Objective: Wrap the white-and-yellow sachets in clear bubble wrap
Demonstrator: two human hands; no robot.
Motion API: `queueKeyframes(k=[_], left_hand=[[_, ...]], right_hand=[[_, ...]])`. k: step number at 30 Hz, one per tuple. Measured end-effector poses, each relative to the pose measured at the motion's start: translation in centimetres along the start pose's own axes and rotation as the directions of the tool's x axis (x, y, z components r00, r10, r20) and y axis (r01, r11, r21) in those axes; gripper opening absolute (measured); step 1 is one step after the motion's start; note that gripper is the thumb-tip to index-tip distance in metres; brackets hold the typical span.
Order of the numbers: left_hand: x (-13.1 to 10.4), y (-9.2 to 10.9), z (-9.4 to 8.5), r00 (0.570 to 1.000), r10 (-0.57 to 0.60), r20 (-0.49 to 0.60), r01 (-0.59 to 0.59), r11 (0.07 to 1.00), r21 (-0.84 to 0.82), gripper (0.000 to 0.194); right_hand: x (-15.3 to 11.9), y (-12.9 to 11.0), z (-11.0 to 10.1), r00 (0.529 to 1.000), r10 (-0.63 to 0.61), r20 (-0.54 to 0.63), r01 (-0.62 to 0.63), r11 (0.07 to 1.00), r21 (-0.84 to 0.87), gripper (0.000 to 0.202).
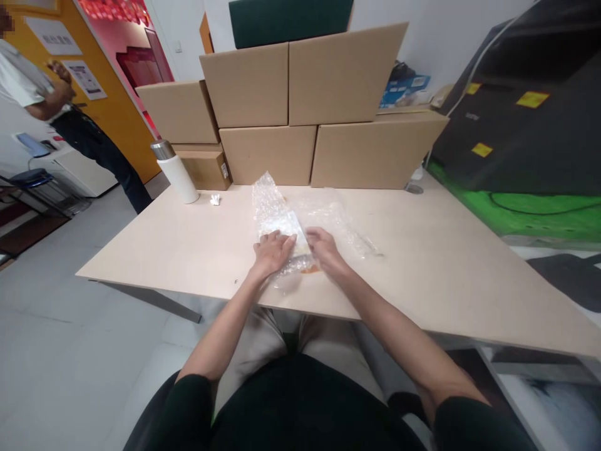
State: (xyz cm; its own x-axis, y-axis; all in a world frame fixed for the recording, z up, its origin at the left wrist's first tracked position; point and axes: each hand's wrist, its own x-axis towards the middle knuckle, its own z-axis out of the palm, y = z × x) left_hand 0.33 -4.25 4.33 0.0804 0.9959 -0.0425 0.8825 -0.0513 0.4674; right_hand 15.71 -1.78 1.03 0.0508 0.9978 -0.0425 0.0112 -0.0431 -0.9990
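A sheet of bubble wrap [265, 199] lies on the table in front of me, bunched around a flat, pale, rectangular object [297, 233]. The film hides what kind of object it is. My left hand [273, 252] rests on the left side of the wrapped object, fingers spread over the film and thumb towards its middle. At the object's right edge is my right hand [323, 249], slightly blurred, its fingers bent and closed on the edge of the film. More clear plastic wrap [333, 216] spreads out to the right. A small orange patch [310, 269] shows near the lower edge.
Cardboard boxes [267, 156] are stacked along the back of the table [422, 250]. A white bottle [177, 178] stands back left beside a crumpled white scrap [215, 200]. A clear container [415, 181] is at the back right. Another person [89, 131] stands beyond the left side.
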Motion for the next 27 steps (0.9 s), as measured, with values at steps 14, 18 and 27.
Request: queueKeyframes(k=[14, 18, 27], left_hand=[[0.3, -4.6, 0.2, 0.908, -0.384, -0.167, 0.118, 0.617, -0.778, 0.067], [0.3, -2.9, -0.2, 0.917, -0.351, -0.188, -0.058, 0.348, -0.936, 0.058], [3.3, 5.2, 4.9, 0.915, 0.295, -0.275, -0.393, 0.802, -0.45, 0.049]], right_hand=[[1.9, -1.1, 2.3, 0.874, -0.192, 0.447, 0.454, 0.652, -0.608, 0.044], [2.2, -1.3, 1.1, 0.918, -0.126, 0.376, 0.286, 0.868, -0.407, 0.051], [3.3, -0.6, -5.4, 0.97, 0.097, 0.225, -0.168, 0.931, 0.323, 0.041]])
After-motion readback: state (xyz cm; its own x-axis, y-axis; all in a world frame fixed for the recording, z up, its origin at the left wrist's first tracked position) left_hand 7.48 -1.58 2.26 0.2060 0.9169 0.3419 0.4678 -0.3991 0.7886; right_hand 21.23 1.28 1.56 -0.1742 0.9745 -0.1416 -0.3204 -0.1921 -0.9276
